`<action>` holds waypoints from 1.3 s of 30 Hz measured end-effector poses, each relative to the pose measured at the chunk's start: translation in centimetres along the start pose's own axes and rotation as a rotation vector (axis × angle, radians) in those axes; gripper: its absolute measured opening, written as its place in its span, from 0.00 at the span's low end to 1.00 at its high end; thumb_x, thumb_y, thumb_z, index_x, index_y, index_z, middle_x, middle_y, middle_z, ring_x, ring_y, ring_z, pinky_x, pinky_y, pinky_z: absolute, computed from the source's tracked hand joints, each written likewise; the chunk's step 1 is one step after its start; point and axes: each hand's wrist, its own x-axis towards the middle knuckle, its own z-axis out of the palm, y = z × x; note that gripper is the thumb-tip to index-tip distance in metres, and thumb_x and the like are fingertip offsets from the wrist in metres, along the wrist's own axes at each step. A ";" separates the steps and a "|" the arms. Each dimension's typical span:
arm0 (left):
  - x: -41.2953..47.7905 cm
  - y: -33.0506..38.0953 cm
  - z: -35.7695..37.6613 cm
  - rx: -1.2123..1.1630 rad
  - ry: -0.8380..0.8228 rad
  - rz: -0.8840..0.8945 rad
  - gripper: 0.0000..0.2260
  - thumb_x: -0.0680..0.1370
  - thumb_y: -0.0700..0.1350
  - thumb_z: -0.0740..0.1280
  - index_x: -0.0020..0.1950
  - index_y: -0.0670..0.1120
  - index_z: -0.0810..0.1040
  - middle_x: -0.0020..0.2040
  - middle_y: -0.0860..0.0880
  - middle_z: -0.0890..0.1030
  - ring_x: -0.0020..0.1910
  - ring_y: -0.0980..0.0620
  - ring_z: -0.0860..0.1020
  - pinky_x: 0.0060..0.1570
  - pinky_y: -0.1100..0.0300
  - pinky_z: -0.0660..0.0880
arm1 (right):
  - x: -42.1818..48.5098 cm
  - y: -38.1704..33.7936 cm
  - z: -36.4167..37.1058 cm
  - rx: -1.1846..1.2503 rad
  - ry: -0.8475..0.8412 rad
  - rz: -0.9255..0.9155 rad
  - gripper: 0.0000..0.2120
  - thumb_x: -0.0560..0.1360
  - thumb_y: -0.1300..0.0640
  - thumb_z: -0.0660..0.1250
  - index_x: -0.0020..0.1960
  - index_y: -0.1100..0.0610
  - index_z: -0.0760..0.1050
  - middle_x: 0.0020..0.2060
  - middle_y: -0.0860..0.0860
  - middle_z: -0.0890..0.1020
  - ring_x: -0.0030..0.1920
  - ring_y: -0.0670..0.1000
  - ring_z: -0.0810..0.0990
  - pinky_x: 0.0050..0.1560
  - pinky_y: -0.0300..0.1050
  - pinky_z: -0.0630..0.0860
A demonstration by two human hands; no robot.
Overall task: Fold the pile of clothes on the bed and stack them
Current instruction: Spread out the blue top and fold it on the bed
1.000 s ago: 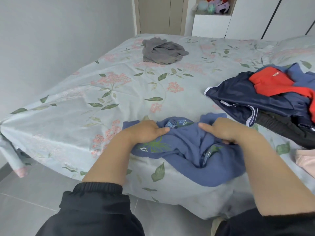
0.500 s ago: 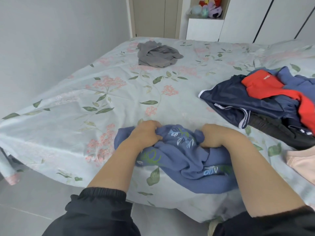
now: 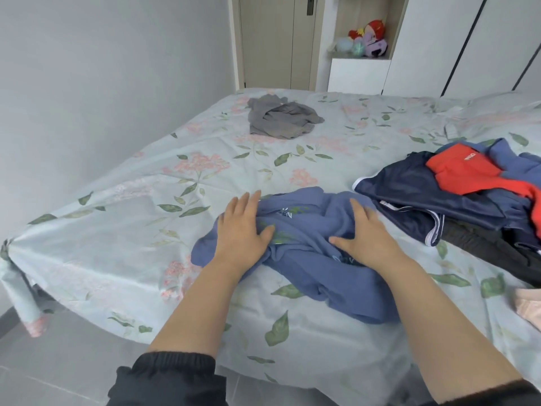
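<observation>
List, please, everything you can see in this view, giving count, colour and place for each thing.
bed sheet: one, pale green with pink flowers, covering the bed.
printed garment: one, blue, crumpled at the near edge under both hands.
crumpled garment: one, grey, far side of the bed.
clothes pile: one, navy, red, blue and black pieces, right side of the bed.
pink garment: one, pale pink, right edge of view.
plush toys: several, red and purple among them, niche beyond the bed.
door: one, beige, far wall.
sleeves: two, black, bottom of view.
left hand: one, flat on the printed garment's left part.
right hand: one, flat on its right part.
</observation>
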 end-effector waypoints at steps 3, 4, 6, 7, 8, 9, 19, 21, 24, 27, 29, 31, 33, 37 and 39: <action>-0.3 0.6 0.9 0.006 -0.305 -0.012 0.21 0.76 0.45 0.66 0.69 0.48 0.69 0.61 0.45 0.77 0.60 0.44 0.73 0.56 0.53 0.71 | -0.4 0.8 0.1 -0.133 -0.156 -0.083 0.21 0.73 0.57 0.65 0.66 0.52 0.69 0.57 0.54 0.77 0.57 0.58 0.76 0.53 0.48 0.74; -0.3 0.9 0.9 0.040 -0.353 0.005 0.10 0.75 0.42 0.64 0.57 0.46 0.76 0.50 0.46 0.80 0.50 0.46 0.76 0.47 0.56 0.72 | -0.7 0.7 -0.2 -0.203 -0.174 -0.083 0.12 0.72 0.60 0.62 0.56 0.54 0.74 0.48 0.53 0.78 0.51 0.57 0.78 0.48 0.46 0.74; -0.4 1.4 0.2 -0.066 -0.447 0.015 0.10 0.73 0.37 0.62 0.33 0.46 0.71 0.30 0.51 0.74 0.32 0.53 0.70 0.36 0.59 0.65 | -1.2 0.4 -1.5 -0.284 -0.298 -0.061 0.04 0.70 0.61 0.61 0.37 0.57 0.73 0.35 0.53 0.76 0.38 0.55 0.76 0.39 0.44 0.71; -0.4 1.6 -0.4 -0.177 -0.561 0.008 0.13 0.73 0.37 0.63 0.29 0.46 0.69 0.25 0.53 0.69 0.27 0.55 0.67 0.34 0.59 0.63 | -1.6 0.1 -2.3 -0.310 -0.429 -0.054 0.08 0.70 0.59 0.62 0.32 0.57 0.70 0.29 0.53 0.75 0.32 0.54 0.73 0.35 0.43 0.70; -0.5 1.8 -0.9 -0.282 -0.707 -0.008 0.13 0.75 0.39 0.64 0.30 0.47 0.71 0.24 0.54 0.69 0.24 0.57 0.66 0.31 0.60 0.64 | -2.0 -0.2 -3.2 -0.332 -0.592 -0.044 0.12 0.71 0.54 0.64 0.31 0.57 0.71 0.26 0.52 0.76 0.27 0.54 0.72 0.32 0.42 0.71; -0.7 2.2 -1.6 -0.362 -0.851 -0.015 0.12 0.77 0.43 0.64 0.34 0.47 0.76 0.26 0.54 0.74 0.23 0.57 0.70 0.29 0.62 0.67 | -2.4 -0.6 -4.1 -0.341 -0.739 -0.032 0.15 0.72 0.48 0.65 0.32 0.57 0.73 0.24 0.51 0.78 0.23 0.52 0.72 0.30 0.41 0.72; 0.4 0.8 1.1 0.060 -0.287 -0.090 0.30 0.74 0.48 0.69 0.74 0.50 0.63 0.67 0.45 0.71 0.66 0.43 0.67 0.63 0.48 0.68 | -0.3 -1.0 -0.3 0.057 -0.029 -0.186 0.31 0.75 0.54 0.68 0.74 0.54 0.59 0.66 0.54 0.71 0.65 0.55 0.70 0.63 0.44 0.66; 0.7 0.1 1.2 0.042 -0.208 -0.144 0.19 0.74 0.44 0.68 0.64 0.49 0.73 0.58 0.44 0.77 0.60 0.43 0.73 0.53 0.54 0.72 | -0.4 -0.7 0.6 0.075 -0.119 -0.214 0.24 0.75 0.59 0.67 0.70 0.53 0.66 0.52 0.56 0.78 0.51 0.54 0.76 0.51 0.45 0.71; 1.1 -0.4 0.4 -0.006 -0.182 -0.135 0.07 0.72 0.37 0.66 0.45 0.47 0.80 0.49 0.45 0.80 0.51 0.45 0.78 0.43 0.60 0.71 | -0.2 -0.4 0.1 0.075 -0.279 -0.304 0.12 0.71 0.67 0.64 0.32 0.58 0.69 0.27 0.53 0.68 0.30 0.47 0.63 0.34 0.43 0.62; 1.2 -1.2 -0.3 0.001 -0.119 -0.179 0.03 0.74 0.39 0.66 0.43 0.44 0.80 0.50 0.44 0.77 0.51 0.43 0.76 0.45 0.57 0.71 | -0.9 -0.6 -1.4 0.055 -0.501 -0.267 0.21 0.73 0.59 0.67 0.26 0.53 0.61 0.23 0.47 0.61 0.26 0.45 0.58 0.29 0.40 0.57; 1.4 -1.7 -0.6 -0.012 -0.050 -0.307 0.06 0.76 0.43 0.65 0.39 0.46 0.74 0.45 0.45 0.75 0.48 0.42 0.76 0.42 0.58 0.69 | -1.0 -1.0 -1.8 0.164 -0.333 -0.196 0.18 0.74 0.56 0.68 0.28 0.54 0.67 0.23 0.47 0.64 0.25 0.45 0.61 0.27 0.37 0.59; 1.5 -1.8 -1.0 -0.128 0.018 -0.390 0.09 0.77 0.45 0.65 0.36 0.47 0.72 0.39 0.46 0.75 0.43 0.44 0.74 0.38 0.61 0.68 | -0.7 -1.0 -1.6 0.347 0.117 -0.120 0.16 0.76 0.59 0.65 0.31 0.57 0.69 0.25 0.49 0.64 0.27 0.46 0.61 0.30 0.39 0.62; 1.6 -1.0 -1.1 -0.494 0.128 -0.429 0.08 0.77 0.43 0.66 0.37 0.47 0.73 0.36 0.48 0.76 0.39 0.48 0.73 0.31 0.65 0.68 | -0.7 -1.4 -2.0 0.552 0.417 -0.111 0.06 0.77 0.62 0.62 0.44 0.59 0.77 0.35 0.49 0.74 0.35 0.45 0.70 0.40 0.37 0.68; 0.8 1.2 -1.7 -0.991 0.084 -0.348 0.28 0.78 0.45 0.66 0.75 0.53 0.58 0.69 0.55 0.63 0.68 0.55 0.65 0.63 0.62 0.65 | -0.7 -1.6 -2.1 0.616 0.322 -0.158 0.34 0.79 0.58 0.62 0.77 0.56 0.45 0.74 0.46 0.56 0.72 0.41 0.56 0.66 0.25 0.53; 0.8 1.0 -1.8 -0.591 -0.029 -0.201 0.36 0.76 0.51 0.68 0.77 0.51 0.51 0.76 0.51 0.56 0.75 0.53 0.56 0.72 0.58 0.56 | -1.4 -2.0 -2.1 0.290 0.263 -0.195 0.32 0.77 0.49 0.64 0.76 0.56 0.55 0.75 0.52 0.60 0.74 0.51 0.58 0.71 0.44 0.58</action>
